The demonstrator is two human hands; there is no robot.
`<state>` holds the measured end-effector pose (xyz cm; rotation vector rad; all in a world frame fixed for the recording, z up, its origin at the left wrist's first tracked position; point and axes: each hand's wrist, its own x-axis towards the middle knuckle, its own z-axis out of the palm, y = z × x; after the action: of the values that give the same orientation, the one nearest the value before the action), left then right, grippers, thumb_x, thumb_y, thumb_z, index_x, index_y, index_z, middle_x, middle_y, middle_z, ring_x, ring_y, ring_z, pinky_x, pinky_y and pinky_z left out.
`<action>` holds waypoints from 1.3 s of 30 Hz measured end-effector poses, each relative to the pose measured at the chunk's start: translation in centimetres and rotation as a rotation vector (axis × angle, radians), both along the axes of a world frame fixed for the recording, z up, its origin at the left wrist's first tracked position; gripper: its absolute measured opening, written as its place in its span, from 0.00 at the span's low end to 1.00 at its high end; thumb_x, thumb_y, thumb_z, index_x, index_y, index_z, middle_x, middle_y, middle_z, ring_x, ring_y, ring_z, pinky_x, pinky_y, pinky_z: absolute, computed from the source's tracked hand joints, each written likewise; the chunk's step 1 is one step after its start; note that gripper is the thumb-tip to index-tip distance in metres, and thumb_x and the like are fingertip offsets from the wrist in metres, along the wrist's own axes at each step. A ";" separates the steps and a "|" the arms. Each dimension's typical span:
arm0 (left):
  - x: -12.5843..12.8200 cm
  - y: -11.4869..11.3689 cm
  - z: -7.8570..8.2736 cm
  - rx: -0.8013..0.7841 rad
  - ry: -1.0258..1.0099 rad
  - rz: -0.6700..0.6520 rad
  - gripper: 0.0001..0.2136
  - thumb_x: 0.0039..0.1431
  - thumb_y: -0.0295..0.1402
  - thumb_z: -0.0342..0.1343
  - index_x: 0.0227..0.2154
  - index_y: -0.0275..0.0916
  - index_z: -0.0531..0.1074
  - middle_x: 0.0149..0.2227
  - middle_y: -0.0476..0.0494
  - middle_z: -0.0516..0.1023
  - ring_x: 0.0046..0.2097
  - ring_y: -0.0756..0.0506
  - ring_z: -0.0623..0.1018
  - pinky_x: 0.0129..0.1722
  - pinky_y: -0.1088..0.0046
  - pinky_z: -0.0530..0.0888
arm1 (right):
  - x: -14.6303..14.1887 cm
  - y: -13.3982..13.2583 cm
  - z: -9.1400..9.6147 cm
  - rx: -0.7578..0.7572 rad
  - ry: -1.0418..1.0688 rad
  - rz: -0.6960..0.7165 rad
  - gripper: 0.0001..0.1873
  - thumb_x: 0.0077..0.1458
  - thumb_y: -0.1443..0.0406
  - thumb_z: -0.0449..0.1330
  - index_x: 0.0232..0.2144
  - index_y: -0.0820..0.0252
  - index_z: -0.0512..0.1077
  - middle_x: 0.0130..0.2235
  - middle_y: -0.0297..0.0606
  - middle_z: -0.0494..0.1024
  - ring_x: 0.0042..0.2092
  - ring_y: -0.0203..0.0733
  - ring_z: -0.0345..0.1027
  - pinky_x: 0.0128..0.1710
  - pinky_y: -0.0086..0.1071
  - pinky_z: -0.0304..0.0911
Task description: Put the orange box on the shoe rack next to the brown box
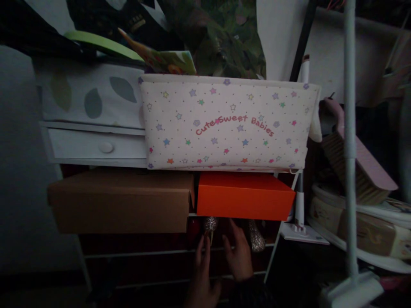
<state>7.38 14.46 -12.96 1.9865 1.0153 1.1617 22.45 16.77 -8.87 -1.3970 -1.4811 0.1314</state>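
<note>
L hand (201, 267) open, fingers up, nothing in it: tips just under a glitter shoe (210, 224), can't tell if touching. R hand (239, 256) open too, empty, fingers slightly curved, btwn that shoe & a 2nd glitter shoe (257, 237), w/ neither held. Both shoes in a dark rack w/ white rails (180, 253), right below an orange box (245, 196) & a brown box (118, 201), side by side, almost touching. On top of them a fabric bin (224, 124) w/ stars & "Cute Sweet Babies" printed on it, in front of a white drawer unit (96, 147). To the R a white pole (349, 128), then a brush (356, 162) w/ a pink back, resting on a basket (359, 226) — tilted, dim.
</note>
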 end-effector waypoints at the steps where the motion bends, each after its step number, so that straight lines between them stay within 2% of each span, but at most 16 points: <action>1: 0.1 -0.2 0.0 0.013 0.010 0.023 0.39 0.53 0.26 0.52 0.66 0.40 0.38 0.69 0.38 0.31 0.69 0.38 0.41 0.65 0.56 0.49 | 1.4 -0.2 0.1 0.016 -0.046 -0.100 0.26 0.56 0.65 0.49 0.57 0.63 0.60 0.55 0.50 0.67 0.57 0.49 0.60 0.59 0.47 0.56; 3: 0.2 -0.5 0.1 0.038 0.003 0.078 0.38 0.54 0.25 0.50 0.65 0.42 0.40 0.69 0.39 0.33 0.68 0.37 0.42 0.64 0.54 0.51 | 4.4 -0.4 0.0 0.013 -0.118 -0.274 0.27 0.51 0.68 0.50 0.55 0.67 0.62 0.55 0.52 0.64 0.59 0.53 0.58 0.60 0.47 0.54; 5: 0.4 -0.8 0.1 0.068 -0.027 0.107 0.36 0.55 0.24 0.48 0.65 0.44 0.42 0.69 0.40 0.36 0.68 0.38 0.45 0.64 0.53 0.52 | 7.1 -0.4 -0.6 -0.043 -0.162 -0.367 0.32 0.47 0.70 0.52 0.57 0.72 0.60 0.57 0.56 0.60 0.61 0.58 0.54 0.61 0.49 0.52; 8: 0.8 -1.0 0.0 0.108 -0.060 0.095 0.34 0.56 0.25 0.48 0.64 0.45 0.45 0.68 0.41 0.40 0.68 0.38 0.48 0.64 0.54 0.54 | 9.6 -0.2 -2.2 -0.166 -0.270 -0.384 0.38 0.45 0.71 0.52 0.60 0.72 0.54 0.61 0.57 0.55 0.65 0.65 0.42 0.61 0.56 0.46; 10: 1.1 -1.0 -0.2 0.117 -0.068 0.079 0.32 0.56 0.25 0.48 0.64 0.45 0.48 0.68 0.41 0.41 0.67 0.38 0.50 0.63 0.54 0.55 | 10.2 -0.1 -3.2 -0.254 -0.345 -0.367 0.41 0.43 0.73 0.52 0.62 0.69 0.52 0.63 0.55 0.55 0.66 0.66 0.39 0.60 0.60 0.45; 14: 1.5 -0.9 -0.6 0.105 -0.083 0.049 0.33 0.54 0.24 0.49 0.63 0.46 0.49 0.68 0.41 0.43 0.67 0.37 0.50 0.63 0.53 0.55 | 10.2 -0.1 -3.6 -0.317 -0.393 -0.346 0.45 0.40 0.74 0.52 0.63 0.65 0.50 0.61 0.53 0.61 0.64 0.63 0.46 0.59 0.61 0.44; 16: 1.7 -0.9 -0.8 0.098 -0.085 0.026 0.34 0.54 0.24 0.50 0.63 0.46 0.49 0.68 0.41 0.44 0.67 0.37 0.50 0.64 0.53 0.54 | 9.6 -0.3 -2.8 -0.326 -0.422 -0.343 0.44 0.41 0.72 0.54 0.63 0.62 0.51 0.56 0.52 0.67 0.61 0.61 0.53 0.60 0.58 0.43; 19: 1.9 -0.7 -1.0 0.087 -0.084 0.001 0.34 0.53 0.25 0.51 0.63 0.46 0.50 0.68 0.40 0.44 0.67 0.37 0.49 0.64 0.53 0.54 | 7.8 -0.7 -0.9 -0.330 -0.408 -0.329 0.41 0.47 0.61 0.58 0.63 0.59 0.53 0.49 0.50 0.70 0.55 0.59 0.61 0.57 0.51 0.51; 21: 2.1 -0.6 -1.2 0.083 -0.094 -0.020 0.34 0.54 0.26 0.52 0.63 0.46 0.50 0.68 0.40 0.43 0.68 0.37 0.49 0.64 0.53 0.53 | 6.4 -0.9 0.2 -0.331 -0.300 -0.346 0.41 0.48 0.51 0.58 0.62 0.57 0.55 0.49 0.52 0.69 0.53 0.61 0.62 0.53 0.50 0.56; 23: 2.4 -0.4 -1.3 0.067 -0.119 -0.058 0.34 0.54 0.27 0.52 0.64 0.46 0.50 0.68 0.39 0.45 0.68 0.37 0.48 0.64 0.53 0.53 | 5.1 -1.0 1.0 -0.326 -0.096 -0.332 0.43 0.48 0.44 0.56 0.61 0.56 0.56 0.51 0.53 0.68 0.55 0.62 0.61 0.52 0.50 0.57; 26: 2.7 -0.4 -1.1 0.013 -0.171 -0.141 0.34 0.55 0.30 0.53 0.64 0.46 0.48 0.68 0.40 0.46 0.68 0.38 0.48 0.64 0.53 0.54 | 3.8 -0.8 1.5 -0.267 0.346 -0.182 0.44 0.47 0.42 0.56 0.60 0.60 0.58 0.55 0.52 0.67 0.58 0.57 0.59 0.58 0.47 0.53; 28: 2.9 -0.6 -0.5 -0.017 -0.188 -0.188 0.35 0.56 0.33 0.54 0.64 0.46 0.46 0.69 0.40 0.45 0.68 0.38 0.48 0.64 0.55 0.54 | 3.2 -0.6 1.5 -0.227 0.547 -0.096 0.44 0.46 0.42 0.57 0.58 0.63 0.60 0.56 0.50 0.67 0.59 0.53 0.58 0.60 0.43 0.50; 35: 3.1 -0.7 1.3 -0.092 -0.195 -0.347 0.35 0.57 0.37 0.55 0.65 0.42 0.46 0.69 0.41 0.40 0.68 0.41 0.45 0.66 0.60 0.48 | 0.8 0.4 0.7 -0.189 0.757 -0.031 0.43 0.46 0.43 0.58 0.56 0.65 0.60 0.55 0.48 0.70 0.57 0.49 0.62 0.58 0.39 0.55; 39: 2.6 -0.2 1.9 -0.141 -0.213 -0.360 0.37 0.55 0.36 0.57 0.65 0.42 0.45 0.69 0.42 0.40 0.68 0.42 0.44 0.66 0.60 0.47 | 0.2 1.2 0.1 -0.138 0.786 -0.020 0.41 0.46 0.45 0.60 0.56 0.63 0.61 0.56 0.47 0.69 0.58 0.49 0.61 0.60 0.40 0.54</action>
<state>9.94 14.22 -11.09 1.7967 0.5846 1.0431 22.63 17.92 -8.77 -1.2519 -0.8097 0.6964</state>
